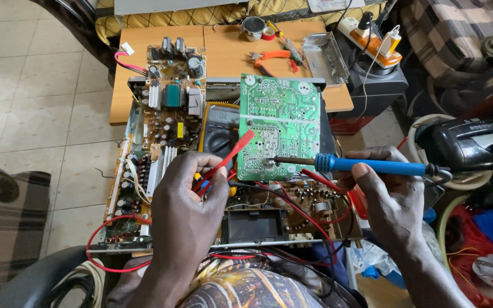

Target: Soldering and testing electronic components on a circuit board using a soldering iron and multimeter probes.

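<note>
The right hand (392,197) grips a blue-handled soldering iron (366,166), its tip on the solder side of the upturned green circuit board (278,125) propped over the open chassis (144,171), while the left hand (186,199) pinches a red probe (232,155) toward the same joint.

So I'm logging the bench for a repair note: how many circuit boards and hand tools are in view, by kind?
Green circuit board, solder side up: 1
Brown component-side circuit boards: 2
Blue-handled soldering iron, in the right hand: 1
Red flat plastic pry tool, in the left hand: 1
Orange-handled pliers: 1
Yellow-cased multimeter: 1
Total: 7
</note>
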